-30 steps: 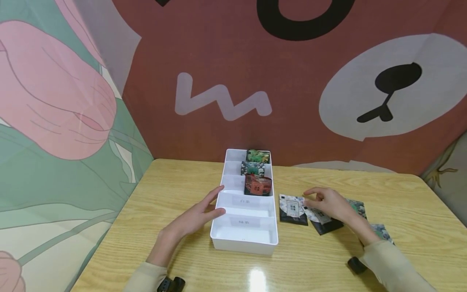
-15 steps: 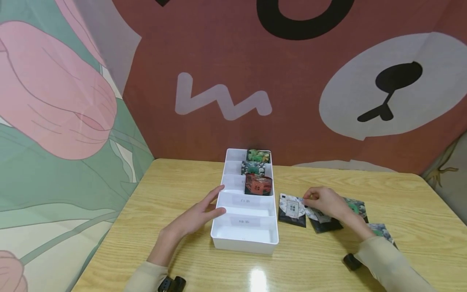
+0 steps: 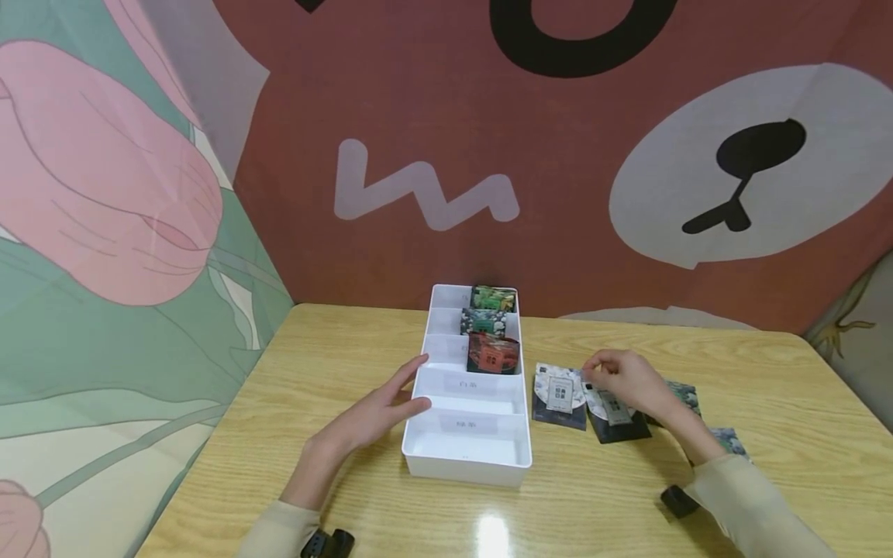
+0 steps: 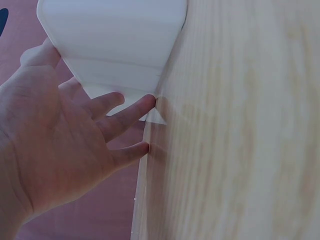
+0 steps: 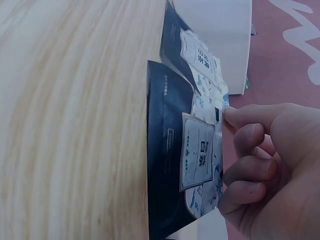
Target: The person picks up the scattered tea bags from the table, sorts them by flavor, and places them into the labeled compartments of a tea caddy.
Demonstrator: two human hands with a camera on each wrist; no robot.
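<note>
My left hand (image 3: 380, 411) rests against the left side of the white divided tray (image 3: 466, 470), its fingers spread along the wall and thumb at the rim. In the left wrist view the fingers (image 4: 129, 118) reach along the tray's underside near the table. On the right, my right hand (image 3: 631, 384) pinches the top corner of a black-and-white tea sachet (image 3: 560, 394) with thumb and index finger, the other fingers curled. Next to it, under the hand, lies a second such sachet (image 3: 617, 418), its printed label (image 5: 198, 152) facing up in the right wrist view.
Red (image 3: 493, 353), dark green-and-white (image 3: 484, 321) and bright green (image 3: 493, 298) sachets sit in the tray's far compartments. More patterned sachets (image 3: 684, 397) lie partly hidden behind the right forearm. A printed cloth wall (image 3: 418, 256) rises behind the wooden table (image 3: 349, 333).
My right fingers have come together at the sachet's corner. The left sachet's top edge has shifted slightly up and away, and the second sachet has turned straighter. My left hand stays put.
</note>
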